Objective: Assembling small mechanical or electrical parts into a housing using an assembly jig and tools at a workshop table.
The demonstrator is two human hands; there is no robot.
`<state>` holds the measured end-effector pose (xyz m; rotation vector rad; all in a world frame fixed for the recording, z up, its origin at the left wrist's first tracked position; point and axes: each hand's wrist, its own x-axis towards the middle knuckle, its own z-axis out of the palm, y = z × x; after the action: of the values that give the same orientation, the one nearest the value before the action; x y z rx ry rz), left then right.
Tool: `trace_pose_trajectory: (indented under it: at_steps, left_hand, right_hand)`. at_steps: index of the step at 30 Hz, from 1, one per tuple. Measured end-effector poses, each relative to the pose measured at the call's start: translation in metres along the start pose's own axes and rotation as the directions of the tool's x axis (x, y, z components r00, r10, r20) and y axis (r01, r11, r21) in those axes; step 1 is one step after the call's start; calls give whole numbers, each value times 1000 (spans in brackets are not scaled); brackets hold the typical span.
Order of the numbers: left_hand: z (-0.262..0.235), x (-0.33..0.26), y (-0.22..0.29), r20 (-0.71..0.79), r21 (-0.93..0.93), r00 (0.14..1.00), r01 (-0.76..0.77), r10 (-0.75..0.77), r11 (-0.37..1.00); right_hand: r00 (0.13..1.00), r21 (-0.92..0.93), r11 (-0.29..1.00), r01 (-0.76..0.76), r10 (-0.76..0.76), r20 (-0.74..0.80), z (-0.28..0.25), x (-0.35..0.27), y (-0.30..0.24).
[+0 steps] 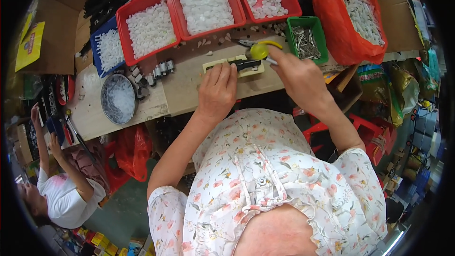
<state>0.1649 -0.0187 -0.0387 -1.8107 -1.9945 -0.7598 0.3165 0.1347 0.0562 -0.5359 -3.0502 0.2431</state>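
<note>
Two bare hands work at a wooden bench: the left hand (pixel 217 90) presses flat on a cream block (pixel 234 66) holding a black part, while the right hand (pixel 296 76) grips a yellow-handled tool (pixel 259 50). Beyond sit red trays (pixel 207 7) of white pieces. A slipping tool tip could jab the nearby fingers.

Black part (pixel 246 63) half hidden under left hand (pixel 218 90), green bin's (pixel 307 24) metal pieces too small to tell

You've got a yellow printed package (pixel 29 45) at upper left, small yellow boxes (pixel 102 242) bottom left, green-gold foil bags (pixel 403 90) at right.
</note>
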Motion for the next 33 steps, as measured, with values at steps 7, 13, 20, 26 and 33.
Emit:
trace_pose_trajectory:
  at_steps: [7,13,20,26,33]
  left_hand:
    - [9,-18,29,-62,-139,993,94,-103,986]
    - [8,-23,24,-31,-111,998,47,-51,993]
    - [11,-28,26,-27,-160,997,73,-78,984]
    - [1,-21,21,-25,-198,997,71,-77,978]
    - [-24,-28,7,-48,-155,983,168,-177,974]
  right_hand:
    - [968,51,974,221,-213,-133,17,22,-19]
    - [922,20,971,237,-218,-320,7,29,-34]
    - [942,-1,951,309,-306,-142,18,39,-35]
    - [962,-44,961,274,-273,20,19,38,-33]
    - [981,43,983,176,-179,73,23,21,-16]
